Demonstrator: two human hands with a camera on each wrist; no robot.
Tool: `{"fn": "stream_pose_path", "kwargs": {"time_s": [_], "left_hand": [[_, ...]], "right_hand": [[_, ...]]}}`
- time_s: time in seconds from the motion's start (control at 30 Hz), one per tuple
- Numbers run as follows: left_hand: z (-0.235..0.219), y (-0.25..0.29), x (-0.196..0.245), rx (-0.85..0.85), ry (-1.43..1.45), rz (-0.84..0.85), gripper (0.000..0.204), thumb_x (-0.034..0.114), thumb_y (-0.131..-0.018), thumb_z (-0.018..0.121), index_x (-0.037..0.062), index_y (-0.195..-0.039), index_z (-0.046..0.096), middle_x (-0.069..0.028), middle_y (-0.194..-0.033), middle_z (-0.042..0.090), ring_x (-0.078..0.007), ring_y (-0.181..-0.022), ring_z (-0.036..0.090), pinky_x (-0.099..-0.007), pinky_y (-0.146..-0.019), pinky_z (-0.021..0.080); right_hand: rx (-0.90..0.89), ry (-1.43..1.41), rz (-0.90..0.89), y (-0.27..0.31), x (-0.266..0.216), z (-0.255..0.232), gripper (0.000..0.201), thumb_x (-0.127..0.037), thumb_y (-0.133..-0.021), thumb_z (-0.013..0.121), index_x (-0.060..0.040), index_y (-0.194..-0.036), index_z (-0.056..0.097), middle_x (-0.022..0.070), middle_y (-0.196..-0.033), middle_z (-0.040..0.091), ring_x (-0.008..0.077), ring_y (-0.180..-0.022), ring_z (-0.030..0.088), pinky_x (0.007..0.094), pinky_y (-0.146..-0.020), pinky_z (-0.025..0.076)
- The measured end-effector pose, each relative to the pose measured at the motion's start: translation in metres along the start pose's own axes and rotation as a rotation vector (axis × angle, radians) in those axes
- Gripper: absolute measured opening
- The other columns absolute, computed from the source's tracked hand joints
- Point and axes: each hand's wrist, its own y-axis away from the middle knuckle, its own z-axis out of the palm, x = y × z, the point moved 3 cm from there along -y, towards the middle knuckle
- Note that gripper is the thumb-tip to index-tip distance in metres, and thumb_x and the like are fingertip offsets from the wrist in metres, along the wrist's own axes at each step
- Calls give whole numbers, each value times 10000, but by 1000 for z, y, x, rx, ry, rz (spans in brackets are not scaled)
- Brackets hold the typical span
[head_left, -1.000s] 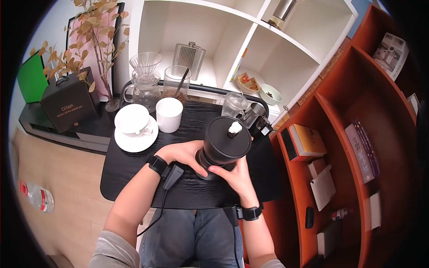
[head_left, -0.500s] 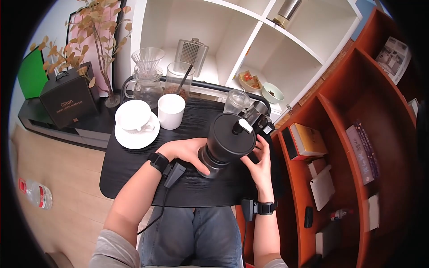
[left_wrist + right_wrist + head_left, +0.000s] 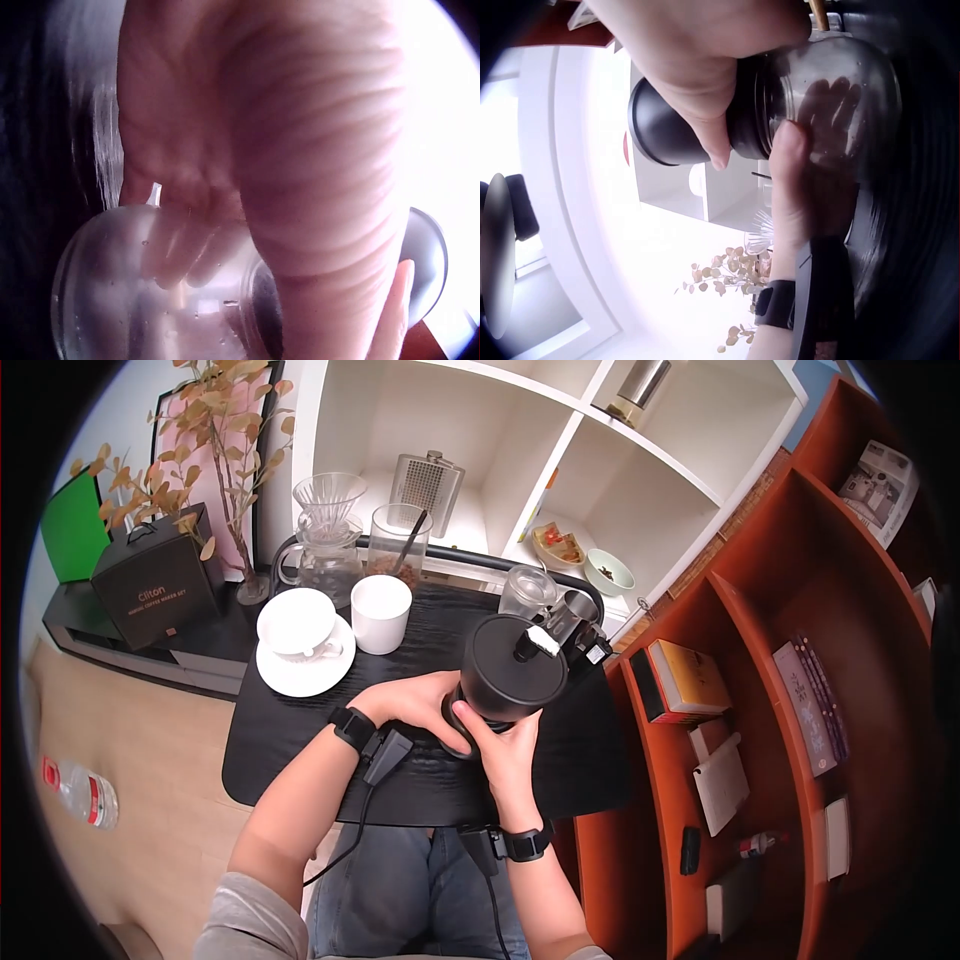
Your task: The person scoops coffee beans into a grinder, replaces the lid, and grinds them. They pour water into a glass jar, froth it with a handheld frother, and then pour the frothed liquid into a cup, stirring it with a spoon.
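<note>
A manual coffee grinder [image 3: 514,672] stands over the black table, its black upper body tilted in the head view. A short stub with a white patch tops its lid. My left hand [image 3: 418,703] wraps round the clear glass jar [image 3: 187,307] at the bottom; its fingers show through the glass in the left wrist view. My right hand [image 3: 508,755] grips the grinder's black middle just above the jar, thumb across the front, as the right wrist view shows from the side. The jar's glass looks bare inside apart from small drops or specks.
On the black table [image 3: 300,760] stand a white cup [image 3: 297,622] on a saucer [image 3: 305,685], a white mug [image 3: 381,615], a glass server [image 3: 330,570] with dripper, and a tumbler [image 3: 398,545] with brown bits. Behind the grinder are a glass cup [image 3: 527,592] and a metal pitcher [image 3: 573,615].
Half a second ago my right hand was off to the right with its fingers spread; now it is back round the grinder. The left hand keeps its hold on the jar.
</note>
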Motion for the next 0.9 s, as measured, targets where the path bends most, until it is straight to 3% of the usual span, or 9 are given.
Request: {"fn": "stream_pose_path", "kwargs": {"time_s": [0.07,0.33,0.43,0.53,0.6,0.67,0.73,0.8,0.9], "left_hand": [[-1,0,-2,30,-83,52,749,139,-602,836,-44,-1217,449,-128,-1152,573,-166,-1041,539,-293,-900,441],[-1,1,-2,23,25,-7,723,113,-582,851,-28,-1204,508,-120,-1160,586,-181,-1067,538,-304,-939,425],[1,-1,-3,-2,50,37,685,110,-587,846,-30,-1178,529,-117,-1134,599,-176,-1061,542,-303,-929,431],[0,-1,-2,-3,41,46,651,110,-592,842,-35,-1153,547,-116,-1121,609,-173,-1061,543,-302,-926,432],[-1,-1,-3,21,35,42,638,111,-593,840,-38,-1143,554,-116,-1120,612,-173,-1061,543,-301,-929,430],[-1,-1,-4,50,-9,54,640,116,-594,839,-48,-1141,549,-117,-1114,612,-172,-1043,549,-292,-918,431],[1,-3,-2,64,-22,103,653,122,-582,843,-58,-1134,544,-126,-1106,613,-172,-1037,551,-285,-909,435],[2,-3,-2,44,-57,5,782,228,-569,858,-50,-1183,463,-158,-1163,566,-207,-1078,540,-304,-928,425],[3,-5,-11,89,-82,64,761,218,-569,855,-52,-1167,468,-153,-1135,578,-201,-1051,551,-301,-900,439]], "right_hand": [[52,216,-31,-1,-9,2,916,-190,-649,841,27,-1315,251,185,-1214,410,268,-1164,413,392,-984,328],[-54,132,-108,-11,-13,-21,1009,-101,-631,841,-10,-1347,137,164,-1252,411,240,-1161,456,357,-973,387],[-481,-144,351,-23,-4,-37,907,50,-687,747,-58,-1385,178,83,-1306,395,181,-1210,427,340,-990,387],[-473,-298,353,-25,-7,-39,905,62,-689,737,-61,-1396,186,81,-1323,378,174,-1222,413,343,-996,379],[-412,-294,279,-17,-11,-31,931,40,-687,749,-59,-1406,165,96,-1312,381,191,-1217,415,345,-996,373],[-264,-47,-4,-10,-14,-21,945,-21,-678,783,-43,-1397,171,112,-1300,373,208,-1209,411,341,-1001,361],[-82,118,-93,-3,-18,-8,976,-123,-657,826,12,-1365,168,161,-1275,357,241,-1196,407,363,-1001,345],[117,198,-151,1,-28,6,983,-137,-654,831,19,-1354,159,189,-1261,362,257,-1188,413,371,-992,348],[253,375,-221,4,-33,11,887,-62,-654,817,22,-1313,230,163,-1263,372,227,-1158,422,347,-977,356]]}}
